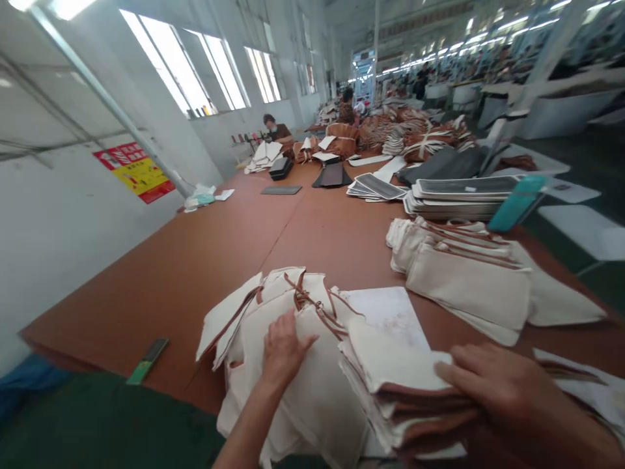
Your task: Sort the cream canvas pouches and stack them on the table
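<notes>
My left hand (283, 348) rests on a bulky pile of cream fabric bag pieces (312, 384), its thumb spread from the fingers. Thin brown straps (305, 296) lie loosely across the pile's top. Just right of it is a layered stack of cream fabric pieces (390, 355) with brown edges. My right hand (493, 384) grips that stack at its right end; some fingers are hidden. Under the stack's far side, a white sheet (390, 316) with faint marks lies on the brown table (215, 260).
More cream bag pieces (469, 280) lie at the right. Behind them are stacked grey panels (463, 195) and a teal object (517, 202). A green-and-dark strip (148, 360) sits at the near left edge. A person (278, 130) sits at the far end, near brown bundles (342, 138).
</notes>
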`<state>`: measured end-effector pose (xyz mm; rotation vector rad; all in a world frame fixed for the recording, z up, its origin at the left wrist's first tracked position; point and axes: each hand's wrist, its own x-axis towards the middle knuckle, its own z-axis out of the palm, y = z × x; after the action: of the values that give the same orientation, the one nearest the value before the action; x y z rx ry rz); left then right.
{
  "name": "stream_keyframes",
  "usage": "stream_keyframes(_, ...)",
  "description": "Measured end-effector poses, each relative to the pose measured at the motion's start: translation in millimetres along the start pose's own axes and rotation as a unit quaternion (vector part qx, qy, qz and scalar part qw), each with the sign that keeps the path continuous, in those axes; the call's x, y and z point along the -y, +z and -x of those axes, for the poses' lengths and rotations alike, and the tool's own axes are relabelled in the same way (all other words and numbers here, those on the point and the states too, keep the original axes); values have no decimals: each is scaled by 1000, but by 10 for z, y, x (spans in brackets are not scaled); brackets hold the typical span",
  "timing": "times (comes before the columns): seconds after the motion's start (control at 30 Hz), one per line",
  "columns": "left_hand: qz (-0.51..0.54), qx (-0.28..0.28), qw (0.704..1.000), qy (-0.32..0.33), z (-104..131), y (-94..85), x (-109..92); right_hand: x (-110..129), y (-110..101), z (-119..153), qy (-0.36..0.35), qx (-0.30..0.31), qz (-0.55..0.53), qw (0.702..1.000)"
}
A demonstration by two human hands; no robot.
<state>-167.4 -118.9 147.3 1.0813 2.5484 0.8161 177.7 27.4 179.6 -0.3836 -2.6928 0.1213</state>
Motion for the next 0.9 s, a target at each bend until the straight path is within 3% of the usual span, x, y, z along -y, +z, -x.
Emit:
stream_keyframes(0.1, -35, 46, 998, 0, -111, 41, 20, 77, -149, -240, 12, 68, 11, 998)
stream_keyframes(0.23, 13, 132, 988, 80, -105, -13, -203, 50, -233, -290, 32, 116, 36, 992)
stream_keyframes(0.4, 159, 106, 958, 214, -224, -53, -647, -85, -482, -240, 80, 202, -61, 974)
stream_keyframes(0.57, 171, 87, 946, 260, -547, 211, -985, -158, -760, -243, 91, 222, -117, 964)
stream_keyframes(0.73, 183, 50, 948, 256, -789, 518, -1258, -234, -811, -126, 101, 223, -104, 964)
stream_keyframes(0.9, 225, 98, 934, 261, -779, 762, -1499, -349, -808, -9, 118, 228, -103, 961)
